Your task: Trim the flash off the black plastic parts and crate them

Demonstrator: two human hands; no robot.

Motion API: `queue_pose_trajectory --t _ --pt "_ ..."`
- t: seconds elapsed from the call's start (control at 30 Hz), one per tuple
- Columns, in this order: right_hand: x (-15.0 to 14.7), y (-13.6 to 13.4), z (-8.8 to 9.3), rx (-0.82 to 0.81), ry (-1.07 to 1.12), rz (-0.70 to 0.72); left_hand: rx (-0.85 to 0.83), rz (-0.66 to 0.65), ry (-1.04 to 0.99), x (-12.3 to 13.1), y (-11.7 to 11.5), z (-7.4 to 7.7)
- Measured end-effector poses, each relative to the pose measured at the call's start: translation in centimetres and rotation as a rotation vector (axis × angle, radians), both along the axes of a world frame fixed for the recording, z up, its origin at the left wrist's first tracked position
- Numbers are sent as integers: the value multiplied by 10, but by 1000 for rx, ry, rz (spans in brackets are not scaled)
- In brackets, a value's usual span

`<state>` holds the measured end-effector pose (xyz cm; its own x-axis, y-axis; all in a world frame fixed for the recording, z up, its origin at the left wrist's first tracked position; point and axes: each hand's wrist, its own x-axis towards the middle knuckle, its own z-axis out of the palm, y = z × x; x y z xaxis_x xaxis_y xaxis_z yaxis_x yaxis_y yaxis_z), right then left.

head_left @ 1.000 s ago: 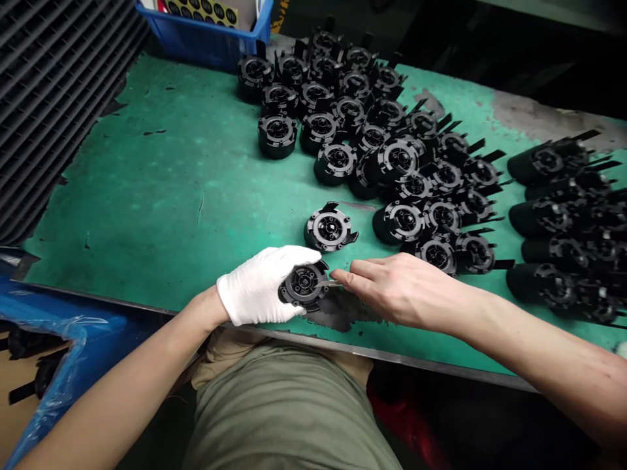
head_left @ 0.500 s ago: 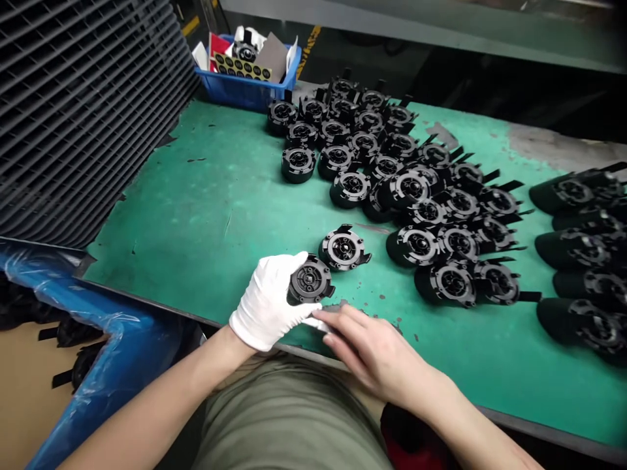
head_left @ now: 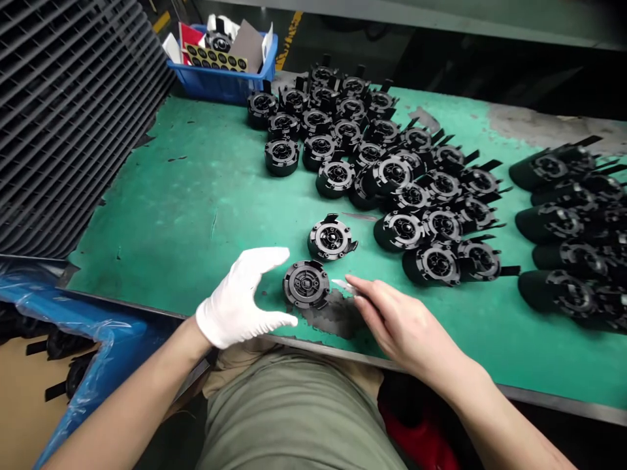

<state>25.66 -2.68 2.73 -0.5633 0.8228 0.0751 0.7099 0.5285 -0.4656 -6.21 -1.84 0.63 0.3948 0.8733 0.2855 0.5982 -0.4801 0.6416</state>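
Observation:
A round black plastic part (head_left: 306,284) lies flat on the green table (head_left: 186,209) near its front edge. My left hand (head_left: 240,300), in a white glove, hovers just left of it with fingers spread and nothing in it. My right hand (head_left: 399,323), bare, sits to the right of the part and pinches a small thin blade (head_left: 343,284) whose tip points at the part. A second loose black part (head_left: 330,238) lies just behind the first.
Several black round parts (head_left: 382,163) crowd the table's middle and back. Rows of longer black parts (head_left: 568,222) lie at the right. A blue bin (head_left: 220,72) stands at the back left, a dark grille (head_left: 63,111) at the left, a blue-lined box (head_left: 59,352) below.
My left hand has let go of the black part, which now lies on the table, and opened beside it. My right hand moved up to the part's right side.

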Motion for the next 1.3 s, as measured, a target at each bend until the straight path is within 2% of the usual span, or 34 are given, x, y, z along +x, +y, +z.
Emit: queue_pose_trajectory --t 0.1,0.2,0.27,0.4,0.47,0.77,0.93,1.17,1.3 --pt "-3 -16 -1 -4 -66 48 -24 -287 119 2 36 -3" --pt "-10 -25 -5 62 -172 16 -34 -377 137 16 51 -7" --pt "-13 -26 -7 119 -234 -5 -5 -355 122 24 47 -11" --pt "-13 -28 -11 170 -293 2 57 -196 115 30 29 -19" --pt "-14 -30 -11 180 -304 2 74 -157 113 30 23 -23" --pt "-28 -36 2 154 -416 13 107 -131 114 32 21 -27" --pt "-23 -28 8 141 -390 91 70 -157 106 32 24 -25" --pt "-18 -24 5 155 -389 121 77 -180 105 31 25 -24" --pt "-17 -20 10 122 -425 146 62 -178 105 31 26 -23"
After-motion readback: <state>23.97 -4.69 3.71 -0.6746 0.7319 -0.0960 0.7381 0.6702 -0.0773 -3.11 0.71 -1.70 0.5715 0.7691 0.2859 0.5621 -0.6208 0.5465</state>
